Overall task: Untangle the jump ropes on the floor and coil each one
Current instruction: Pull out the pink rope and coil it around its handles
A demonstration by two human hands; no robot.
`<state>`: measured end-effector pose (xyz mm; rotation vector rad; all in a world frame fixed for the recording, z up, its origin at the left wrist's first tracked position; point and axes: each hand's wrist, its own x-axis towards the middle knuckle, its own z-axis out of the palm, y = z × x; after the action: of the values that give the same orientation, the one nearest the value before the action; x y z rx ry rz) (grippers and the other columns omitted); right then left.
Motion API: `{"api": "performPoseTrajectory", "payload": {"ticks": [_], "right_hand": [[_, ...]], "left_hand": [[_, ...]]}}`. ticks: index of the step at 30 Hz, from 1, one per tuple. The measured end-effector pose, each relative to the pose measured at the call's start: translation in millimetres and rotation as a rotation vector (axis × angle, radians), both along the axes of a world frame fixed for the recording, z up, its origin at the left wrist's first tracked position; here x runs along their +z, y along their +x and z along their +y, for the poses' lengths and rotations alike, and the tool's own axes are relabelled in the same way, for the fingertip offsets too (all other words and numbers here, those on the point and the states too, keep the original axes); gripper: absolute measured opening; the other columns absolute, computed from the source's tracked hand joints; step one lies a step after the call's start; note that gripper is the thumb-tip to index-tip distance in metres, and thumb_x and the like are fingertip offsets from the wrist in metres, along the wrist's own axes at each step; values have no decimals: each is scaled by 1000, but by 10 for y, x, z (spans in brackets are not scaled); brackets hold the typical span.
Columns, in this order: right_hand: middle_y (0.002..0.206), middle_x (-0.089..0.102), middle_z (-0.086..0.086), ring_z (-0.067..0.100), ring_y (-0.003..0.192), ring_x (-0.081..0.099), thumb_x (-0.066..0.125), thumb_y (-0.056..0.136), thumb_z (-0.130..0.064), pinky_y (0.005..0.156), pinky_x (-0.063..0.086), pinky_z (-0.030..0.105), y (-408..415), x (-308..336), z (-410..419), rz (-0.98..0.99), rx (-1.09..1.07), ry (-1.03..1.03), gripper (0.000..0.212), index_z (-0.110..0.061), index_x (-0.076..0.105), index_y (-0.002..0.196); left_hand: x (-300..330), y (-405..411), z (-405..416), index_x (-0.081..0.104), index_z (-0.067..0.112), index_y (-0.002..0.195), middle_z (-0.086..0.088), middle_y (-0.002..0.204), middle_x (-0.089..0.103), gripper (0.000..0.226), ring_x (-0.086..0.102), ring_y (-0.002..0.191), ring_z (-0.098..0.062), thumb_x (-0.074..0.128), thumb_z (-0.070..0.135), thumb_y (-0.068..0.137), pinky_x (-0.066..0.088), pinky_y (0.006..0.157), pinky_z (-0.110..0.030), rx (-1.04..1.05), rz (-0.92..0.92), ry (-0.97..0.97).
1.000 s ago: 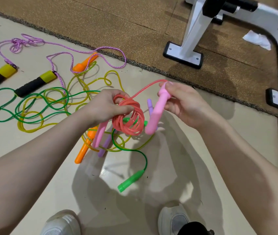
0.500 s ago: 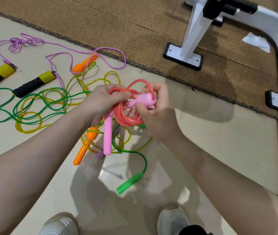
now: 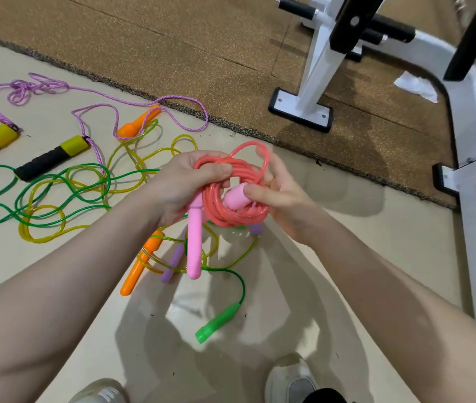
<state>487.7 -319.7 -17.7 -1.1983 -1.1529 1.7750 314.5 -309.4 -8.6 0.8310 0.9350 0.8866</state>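
There is just one camera, and it sits on the person's head. It looks forward and down, so both arms reach out from the bottom corners and the two shoes (image 3: 289,382) show at the bottom edge. The hands are very near, right in the middle. The pale floor (image 3: 332,242) lies farther below. The brown mat (image 3: 172,48) and the white frame (image 3: 315,74) fill the top, far side. The wide lens bends things at the edges.
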Motion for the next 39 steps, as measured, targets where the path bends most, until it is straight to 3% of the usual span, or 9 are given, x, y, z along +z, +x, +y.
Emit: {"api": "performPoseTrajectory", "payload": {"ticks": [5,9,15,21,25,29,31,35,39], "right_hand": [[97,61,9,13,82,63,70,63,-14,74,53,23,131,372,48,16,212,-89,64,-3,48,122],[87,63,2,1,75,63,66,77,8,73,50,14,168,751,134,-253,214,73,44,4,51,119],[88,68,1,14,84,63,73,75,-9,83,49,33,133,1149,305,-750,175,295,21,-13,65,94],[87,60,-7,12,83,56,71,76,-23,67,36,22,27,1528,321,-1021,157,315,26,-20,61,100],[94,67,1,12,86,57,66,81,-15,63,39,14,-7,1842,158,-957,126,234,17,-15,65,98],[87,65,4,15,83,58,65,73,-18,73,47,34,65,2283,-12,-835,62,-66,24,-12,65,96],[80,60,0,9,77,56,71,60,-25,71,47,33,149,2587,-144,-681,103,-118,41,-10,61,97],[96,62,1,4,88,60,69,76,0,88,47,21,396,3515,-428,-351,346,-339,38,-10,60,112],[108,61,1,10,99,59,66,72,-11,90,47,22,666,4438,-594,-14,275,-430,49,-16,53,119]], "left_hand": [[277,191,32,62,7,90,1,52,62,21,56,44,-4,60,6,69,50,49,-14,-106,-77,36],[455,240,110,63,9,90,2,60,67,18,60,51,-4,56,-6,82,53,56,-16,-105,-10,112],[736,274,277,63,7,100,-13,86,64,29,58,70,-14,73,13,74,50,69,-24,-94,207,212],[1143,265,385,64,9,97,0,73,61,17,52,61,-8,69,14,82,44,64,-24,-186,533,363],[1608,254,259,63,13,97,-4,77,64,18,55,68,-15,70,20,82,46,67,-28,-299,675,341],[2252,336,103,61,13,94,-3,71,63,14,59,63,-15,69,18,83,45,55,-17,-396,636,223],[2590,371,26,61,13,97,-6,79,65,15,56,67,-13,68,15,83,45,62,-17,-472,625,204],[3343,431,-104,63,13,101,-9,93,68,18,55,77,-9,67,16,84,47,77,-28,-712,624,242],[4292,582,-102,62,10,102,6,83,63,16,51,66,6,63,11,86,41,69,-10,-828,568,373]]}}
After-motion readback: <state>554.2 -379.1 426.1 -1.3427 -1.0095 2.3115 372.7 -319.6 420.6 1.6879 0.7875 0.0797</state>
